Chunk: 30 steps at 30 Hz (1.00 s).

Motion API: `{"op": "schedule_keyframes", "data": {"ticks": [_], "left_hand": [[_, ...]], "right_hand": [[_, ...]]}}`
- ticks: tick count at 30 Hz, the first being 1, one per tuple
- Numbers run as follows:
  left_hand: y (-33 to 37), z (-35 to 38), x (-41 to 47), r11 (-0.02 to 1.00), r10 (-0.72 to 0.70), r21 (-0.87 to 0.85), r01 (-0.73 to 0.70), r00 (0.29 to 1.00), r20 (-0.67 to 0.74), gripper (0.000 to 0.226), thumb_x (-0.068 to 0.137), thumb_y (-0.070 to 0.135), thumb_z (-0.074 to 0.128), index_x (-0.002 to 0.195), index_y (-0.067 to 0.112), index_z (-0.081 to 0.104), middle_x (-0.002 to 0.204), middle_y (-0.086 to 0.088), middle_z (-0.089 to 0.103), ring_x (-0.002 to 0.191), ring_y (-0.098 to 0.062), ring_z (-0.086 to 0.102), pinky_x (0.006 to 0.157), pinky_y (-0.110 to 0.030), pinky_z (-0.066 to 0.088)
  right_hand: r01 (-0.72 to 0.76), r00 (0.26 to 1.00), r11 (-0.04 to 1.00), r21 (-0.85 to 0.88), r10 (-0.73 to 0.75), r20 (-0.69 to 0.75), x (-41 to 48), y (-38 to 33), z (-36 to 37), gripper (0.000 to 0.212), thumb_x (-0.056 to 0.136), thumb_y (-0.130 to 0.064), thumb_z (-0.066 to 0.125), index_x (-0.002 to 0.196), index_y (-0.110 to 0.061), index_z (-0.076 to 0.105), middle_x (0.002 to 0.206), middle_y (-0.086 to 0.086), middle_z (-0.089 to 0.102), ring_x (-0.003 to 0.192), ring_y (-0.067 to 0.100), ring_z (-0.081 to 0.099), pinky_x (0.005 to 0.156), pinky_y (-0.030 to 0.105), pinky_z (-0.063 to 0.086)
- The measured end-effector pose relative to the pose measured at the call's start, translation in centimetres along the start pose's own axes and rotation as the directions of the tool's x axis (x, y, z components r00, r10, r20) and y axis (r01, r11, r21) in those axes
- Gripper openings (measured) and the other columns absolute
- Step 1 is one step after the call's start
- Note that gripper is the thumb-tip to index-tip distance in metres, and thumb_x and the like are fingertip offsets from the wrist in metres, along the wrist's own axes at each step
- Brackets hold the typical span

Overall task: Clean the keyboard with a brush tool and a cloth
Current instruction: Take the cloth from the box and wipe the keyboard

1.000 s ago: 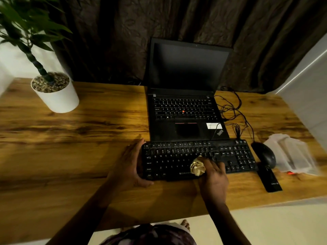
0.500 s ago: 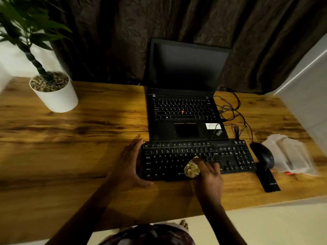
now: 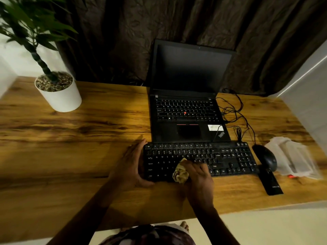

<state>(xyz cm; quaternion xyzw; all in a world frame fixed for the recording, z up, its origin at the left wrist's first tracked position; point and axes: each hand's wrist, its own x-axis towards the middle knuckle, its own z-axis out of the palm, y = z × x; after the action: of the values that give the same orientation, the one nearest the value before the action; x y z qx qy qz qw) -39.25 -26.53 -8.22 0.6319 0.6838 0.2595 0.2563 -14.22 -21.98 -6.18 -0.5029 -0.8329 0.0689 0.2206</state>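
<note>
A: Your keyboard [image 3: 230, 156] lies on the counter [image 3: 70, 147], right in front of the open laptop [image 3: 187, 103].

B: Your left hand [image 3: 131, 165] braces its left end. That grip is spread, with the fingers straight along the edge and the thumb at the front corner.

A: Your right hand [image 3: 198, 175] sits over the letter keys. Its grip is bunched round the crumpled cloth [image 3: 180, 172], which presses on the middle rows and reaches the front edge.

B: The mouse [image 3: 265, 159] rests just beside the number pad, with a clear packet [image 3: 292, 158] to its right.

A: A flat black piece [image 3: 270, 183] lies in front of the mouse. It may be your brush tool, but it is too blurred to tell.

B: The pot [image 3: 58, 92] with its plant stands well apart, at the far left.
</note>
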Motion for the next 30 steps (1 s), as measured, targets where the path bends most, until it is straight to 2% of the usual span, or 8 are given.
{"op": "schedule_keyframes", "data": {"ticks": [4,8,13,16,19,22,25,30], "left_hand": [[-0.2,0.2,0.2,0.999,-0.035,0.017,0.035,0.999,0.017,0.150,0.042,0.075,0.082,0.156,0.032,-0.006,0.164,0.004,0.012,0.148,-0.016,0.014,0.120,-0.039,0.020],[-0.4,0.3,0.2,0.999,-0.037,-0.005,0.037,0.999,0.028,0.153,0.039,0.076,0.082,0.156,0.033,-0.005,0.163,0.005,0.015,0.148,-0.016,0.015,0.120,-0.039,0.021],[-0.4,0.3,0.2,0.999,-0.032,-0.007,0.032,0.999,0.015,0.151,0.039,0.072,0.083,0.156,0.035,-0.006,0.162,0.007,0.015,0.148,-0.013,0.015,0.120,-0.040,0.023],[-0.4,0.2,0.0,1.000,-0.010,-0.026,0.010,1.000,0.008,0.150,0.040,0.081,0.079,0.156,0.033,-0.004,0.162,0.007,0.016,0.147,-0.011,0.014,0.119,-0.037,0.021],[-0.2,0.1,0.0,0.999,0.006,-0.043,-0.006,1.000,0.007,0.150,0.042,0.079,0.081,0.157,0.031,-0.002,0.163,0.009,0.014,0.146,-0.007,0.010,0.119,-0.034,0.018],[-0.1,0.1,0.1,1.000,0.005,-0.028,-0.005,1.000,0.000,0.149,0.043,0.071,0.084,0.157,0.030,-0.003,0.161,0.014,0.011,0.142,-0.002,0.007,0.118,-0.031,0.015],[-0.2,0.0,0.0,0.999,0.029,-0.040,-0.030,1.000,-0.009,0.147,0.044,0.072,0.084,0.156,0.033,-0.003,0.157,0.020,0.008,0.144,-0.001,0.005,0.120,-0.033,0.013],[-0.5,0.0,-0.2,0.993,0.083,-0.085,-0.086,0.996,-0.030,0.142,0.045,0.074,0.080,0.155,0.029,0.002,0.160,0.009,0.019,0.149,-0.013,0.016,0.120,-0.048,0.023]], "right_hand": [[-0.049,0.999,0.999,-0.022,0.048,-0.022,0.0,-0.2,-0.2,0.043,0.065,-0.006,0.080,0.105,-0.021,0.071,0.096,-0.004,0.073,0.085,0.020,0.057,0.055,0.023,0.043],[0.083,0.997,0.996,0.023,-0.083,0.000,0.0,-1.9,0.6,0.037,0.077,-0.020,0.053,0.109,-0.018,0.070,0.109,-0.002,0.072,0.090,0.019,0.055,0.061,0.026,0.048],[0.014,1.000,0.999,0.037,-0.013,-0.006,0.1,-1.6,0.3,0.065,0.060,0.000,0.083,0.114,-0.028,0.060,0.107,-0.007,0.071,0.087,0.016,0.053,0.055,0.026,0.046],[0.122,0.992,0.992,0.032,-0.121,-0.030,0.1,-2.5,1.1,0.038,0.073,-0.012,0.067,0.110,-0.018,0.069,0.111,-0.002,0.072,0.091,0.018,0.051,0.064,0.027,0.045],[0.162,0.987,0.987,0.020,-0.162,-0.002,0.1,-2.5,1.3,0.041,0.074,-0.019,0.053,0.111,-0.016,0.071,0.114,-0.002,0.071,0.094,0.018,0.052,0.070,0.027,0.047],[0.074,0.997,0.997,0.038,-0.072,-0.038,0.1,-1.9,0.9,0.042,0.072,-0.015,0.054,0.112,-0.021,0.067,0.110,-0.005,0.071,0.089,0.020,0.053,0.063,0.030,0.049],[0.101,0.995,0.993,0.066,-0.102,0.012,0.4,-3.3,1.3,0.044,0.070,-0.007,0.068,0.113,-0.019,0.067,0.112,-0.003,0.071,0.091,0.021,0.054,0.067,0.029,0.049],[0.141,0.986,0.988,0.062,-0.146,0.077,0.6,-4.3,1.6,0.050,0.066,-0.011,0.074,0.114,-0.021,0.069,0.117,-0.008,0.069,0.098,0.020,0.057,0.072,0.029,0.052]]}}
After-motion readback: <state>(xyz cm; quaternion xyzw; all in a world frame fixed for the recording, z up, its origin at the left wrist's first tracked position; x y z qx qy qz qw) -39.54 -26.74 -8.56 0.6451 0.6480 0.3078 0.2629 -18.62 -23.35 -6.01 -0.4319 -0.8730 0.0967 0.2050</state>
